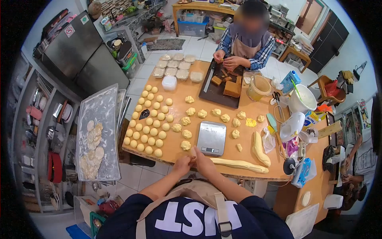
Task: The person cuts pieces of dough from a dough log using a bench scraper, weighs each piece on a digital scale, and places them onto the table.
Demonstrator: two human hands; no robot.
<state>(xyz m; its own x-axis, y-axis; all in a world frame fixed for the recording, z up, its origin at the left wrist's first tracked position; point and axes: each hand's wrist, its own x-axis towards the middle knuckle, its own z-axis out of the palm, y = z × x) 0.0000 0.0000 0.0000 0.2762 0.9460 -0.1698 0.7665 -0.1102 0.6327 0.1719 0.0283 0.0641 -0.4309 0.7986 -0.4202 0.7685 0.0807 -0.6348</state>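
1. Close together at the near edge of the table (246, 137), in front of the digital kitchen scale (211, 135) and slightly left: left hand (183, 165) and right hand (205, 162), fingers curled inward, meeting at the fingertips. Cannot tell whether pinching dough or merely pressed together, with the gap hidden.
2. Just beside the right hand, in front of the scale and running off rightward: dough rope (238, 163), contact with that hand unclear. Probably laid lengthwise there for easy reach.
3. Pale yellow, smooth, long and gently bent. Right of the scale, a thicker, curved dough log (260, 150) in the same colour.
4. Around the scale, left, right and beyond: rough dough lumps (186, 134), knobbly and creased, mostly spaced apart, perhaps against sticking.
5. Farther left of the scale: smooth dough balls (154, 132), round and even, in loose rows, seemingly kept separate from rougher pieces.
6. Beyond the scale: dark tray (211, 95) bearing a brown cake-like block (232, 89), with a co-worker's hands (231, 62) above its far end.
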